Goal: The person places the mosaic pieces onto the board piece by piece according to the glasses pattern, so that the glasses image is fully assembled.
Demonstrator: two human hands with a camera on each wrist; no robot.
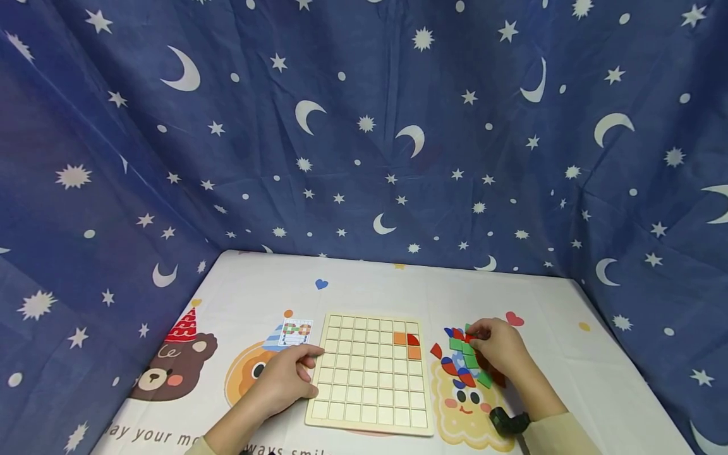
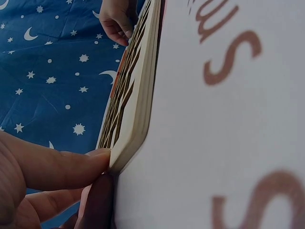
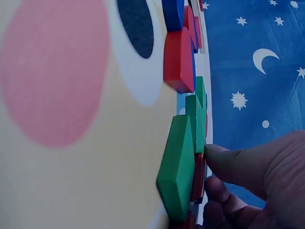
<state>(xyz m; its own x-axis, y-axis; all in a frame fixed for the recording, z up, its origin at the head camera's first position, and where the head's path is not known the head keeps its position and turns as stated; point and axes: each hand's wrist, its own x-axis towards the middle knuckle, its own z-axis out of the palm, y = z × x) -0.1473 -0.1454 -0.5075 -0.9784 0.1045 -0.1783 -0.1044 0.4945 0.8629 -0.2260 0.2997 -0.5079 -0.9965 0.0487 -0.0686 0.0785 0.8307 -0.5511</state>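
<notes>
While the pale, wood-like board (image 1: 370, 379) lay mid-table, its shallow square cells held two orange squares (image 1: 400, 339) and a red quarter-circle (image 1: 412, 340) toward the far right corner. The left hand (image 1: 287, 376), fingers loosely bent, touched the board's left edge. To the right, smooth green squares (image 3: 176, 162) and curved red and blue pieces (image 1: 466, 378) lay clustered beneath the right hand's (image 1: 503, 347) bent fingers; whether they gripped one, I couldn't tell.

blue star-and-moon cloth (image 1: 256, 164) hangs behind and beside a white cartoon-printed tablecloth (image 1: 560, 328)
</notes>
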